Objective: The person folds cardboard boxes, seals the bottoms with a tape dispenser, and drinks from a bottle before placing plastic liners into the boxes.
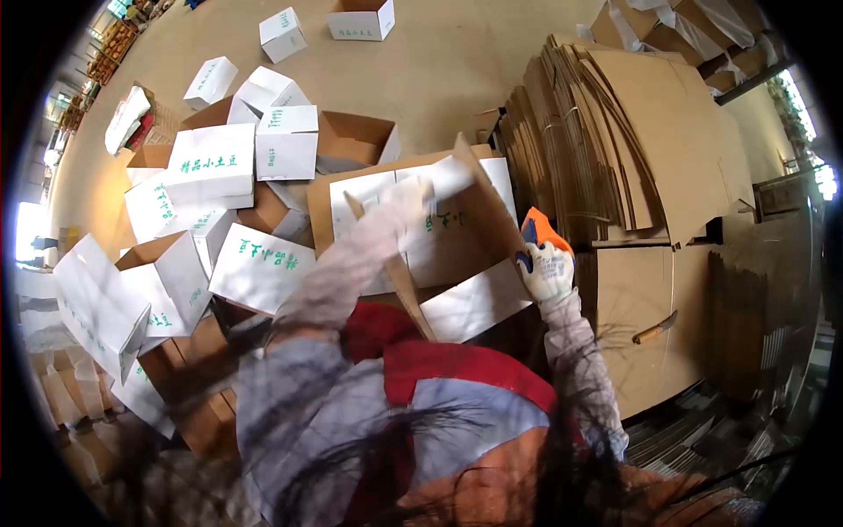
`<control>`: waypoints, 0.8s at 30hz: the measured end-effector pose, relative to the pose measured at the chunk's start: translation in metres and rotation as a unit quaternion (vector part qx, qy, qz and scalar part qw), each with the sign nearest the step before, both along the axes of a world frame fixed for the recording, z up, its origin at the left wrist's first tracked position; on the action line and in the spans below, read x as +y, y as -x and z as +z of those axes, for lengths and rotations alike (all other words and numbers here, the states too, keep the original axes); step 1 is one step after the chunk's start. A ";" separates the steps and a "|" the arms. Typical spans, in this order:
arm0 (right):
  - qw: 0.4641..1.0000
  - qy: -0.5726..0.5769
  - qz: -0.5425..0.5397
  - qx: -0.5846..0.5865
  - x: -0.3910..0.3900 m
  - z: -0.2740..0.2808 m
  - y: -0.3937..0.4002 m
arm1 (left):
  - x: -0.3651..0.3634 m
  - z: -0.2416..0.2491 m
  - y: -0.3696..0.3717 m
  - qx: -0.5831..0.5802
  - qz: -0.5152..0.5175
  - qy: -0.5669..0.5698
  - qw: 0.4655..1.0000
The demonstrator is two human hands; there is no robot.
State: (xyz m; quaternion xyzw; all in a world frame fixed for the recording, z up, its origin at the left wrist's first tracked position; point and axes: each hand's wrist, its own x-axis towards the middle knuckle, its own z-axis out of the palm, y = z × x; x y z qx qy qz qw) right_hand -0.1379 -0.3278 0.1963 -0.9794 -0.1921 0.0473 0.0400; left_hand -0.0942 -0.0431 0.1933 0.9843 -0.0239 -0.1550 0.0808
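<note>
In front of me stands a carton [448, 233] with its flaps raised, white panels and green lettering. My left hand [413, 198] reaches across it near the far flaps, too smeared by motion to show its fingers. White-gloved, my right hand [549, 270] is at the carton's right side, its fingers closed around an orange tool with blue parts, apparently a tape dispenser [544, 230]. The glove hides part of that tool. A near white flap [477, 301] slants across the carton's front, close to my body.
White cartons [211, 164] with green lettering lie piled on the left, some open. Flattened cardboard [676, 132] is stacked high at the right. Below it, a wooden-handled knife [654, 331] rests on cardboard. More boxes [362, 21] stand on the floor beyond.
</note>
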 end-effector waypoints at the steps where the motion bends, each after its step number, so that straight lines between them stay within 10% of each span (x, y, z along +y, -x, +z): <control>1: 1.000 -0.001 0.001 -0.026 0.006 -0.001 0.001 | -0.009 -0.003 0.009 0.156 -0.063 -0.066 0.984; 6: 0.979 0.040 0.122 -0.160 0.060 -0.035 0.062 | 0.021 0.002 0.021 0.164 -0.094 0.099 0.977; 10: 0.990 -0.092 0.056 -0.092 0.041 -0.066 0.060 | 0.087 0.007 0.032 -0.335 0.052 0.004 0.941; 14: 0.990 -0.053 0.112 -0.070 0.019 -0.076 0.035 | 0.057 -0.059 -0.031 -0.384 0.116 0.125 0.907; 17: 0.989 -0.076 0.113 -0.052 0.026 -0.062 0.029 | 0.013 -0.087 -0.058 -0.338 0.168 0.092 0.922; 19: 0.969 -0.245 0.032 -0.020 0.029 -0.048 0.031 | 0.002 -0.084 -0.062 -0.075 0.189 0.067 0.977; 24: 0.793 -0.576 0.015 0.198 0.050 -0.013 0.046 | 0.020 -0.081 -0.089 0.021 0.142 0.093 0.985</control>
